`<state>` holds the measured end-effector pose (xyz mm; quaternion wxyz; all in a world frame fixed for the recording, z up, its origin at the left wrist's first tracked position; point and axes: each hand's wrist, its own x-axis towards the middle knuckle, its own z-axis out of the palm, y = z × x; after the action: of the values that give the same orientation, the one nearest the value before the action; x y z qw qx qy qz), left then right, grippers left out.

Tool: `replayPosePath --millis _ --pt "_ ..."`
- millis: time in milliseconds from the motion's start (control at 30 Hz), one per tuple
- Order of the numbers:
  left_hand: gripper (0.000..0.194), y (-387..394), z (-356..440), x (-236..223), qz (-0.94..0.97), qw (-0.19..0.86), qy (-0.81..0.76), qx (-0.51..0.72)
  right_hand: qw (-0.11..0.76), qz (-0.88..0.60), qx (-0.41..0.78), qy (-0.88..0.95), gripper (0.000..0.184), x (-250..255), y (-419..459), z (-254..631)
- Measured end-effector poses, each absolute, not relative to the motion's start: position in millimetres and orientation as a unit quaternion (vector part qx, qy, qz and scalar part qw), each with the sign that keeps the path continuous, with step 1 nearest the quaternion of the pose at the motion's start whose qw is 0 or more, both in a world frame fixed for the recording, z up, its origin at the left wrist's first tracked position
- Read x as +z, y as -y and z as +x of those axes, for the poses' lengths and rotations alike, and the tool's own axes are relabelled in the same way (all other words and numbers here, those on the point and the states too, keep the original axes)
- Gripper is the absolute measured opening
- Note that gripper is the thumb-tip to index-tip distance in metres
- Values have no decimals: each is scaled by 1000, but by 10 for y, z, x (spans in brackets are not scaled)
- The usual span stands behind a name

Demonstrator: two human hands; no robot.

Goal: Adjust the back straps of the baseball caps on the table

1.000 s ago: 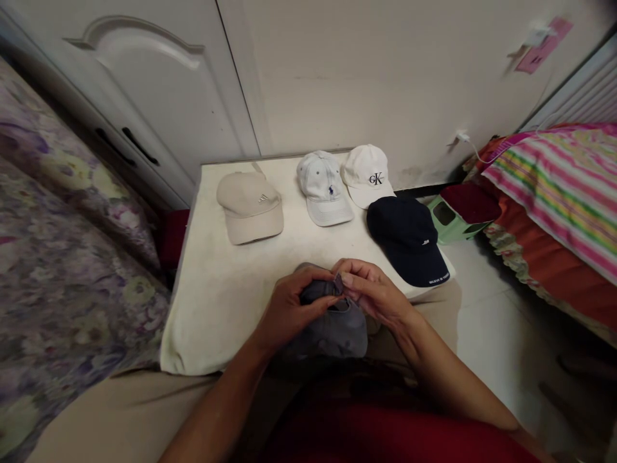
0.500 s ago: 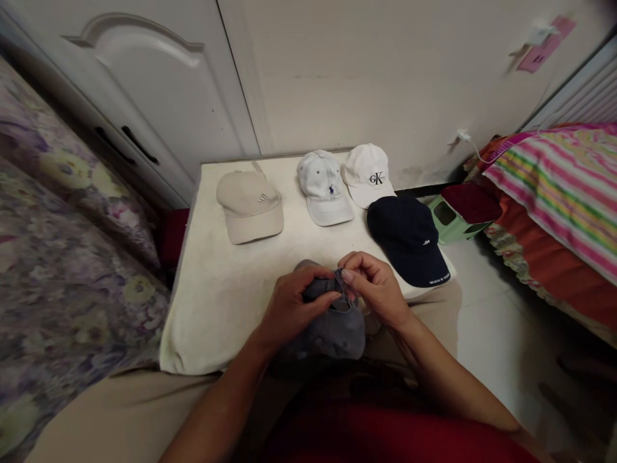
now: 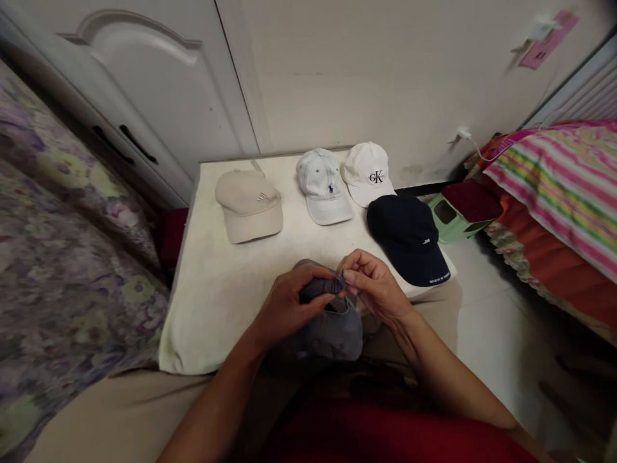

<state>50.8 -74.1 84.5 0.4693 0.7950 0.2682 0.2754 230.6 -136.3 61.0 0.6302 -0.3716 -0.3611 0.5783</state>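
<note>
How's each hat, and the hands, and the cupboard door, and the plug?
Gray cap, held in both hands
Strap, pinched; too small to tell if fastened
Left hand, closed on the gray cap
Right hand, pinching the strap
Beige cap, crown up
Pale blue cap, crown up
White cap, crown up
Navy cap, crown up
Cupboard door, shut
White plug, in the wall

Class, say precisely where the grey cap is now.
In the head view, the grey cap is below centre, held by the left hand and right hand at the near edge of the table, with the navy cap ahead and to its right.
</note>
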Motion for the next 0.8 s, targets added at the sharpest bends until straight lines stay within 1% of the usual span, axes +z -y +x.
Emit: replayPosePath --millis 133,233,367,467,600,700,800 --pt "17 732 509 858 780 482 -316 244 621 -393 564 378 21 590 1351 2333" --pt "12 714 506 853 771 505 -322 216 608 -408 551 400 20 573 1343 2349" --pt "15 685 510 817 737 566 -317 189 594 -420 545 416 20 595 1343 2350" --pt "17 673 525 779 707 608 -298 204 600 -401 558 411 20 626 1346 2343" --pt "13 669 552 738 683 646 -240 243 611 -374 584 383 22 629 1344 2336" --pt "12 679 561 723 638 702 -220 228 605 -372 584 394 21 613 1337 2339" --pt "12 697 557 713 575 751 -235 222 593 -385 573 415 20 607 1332 2343"
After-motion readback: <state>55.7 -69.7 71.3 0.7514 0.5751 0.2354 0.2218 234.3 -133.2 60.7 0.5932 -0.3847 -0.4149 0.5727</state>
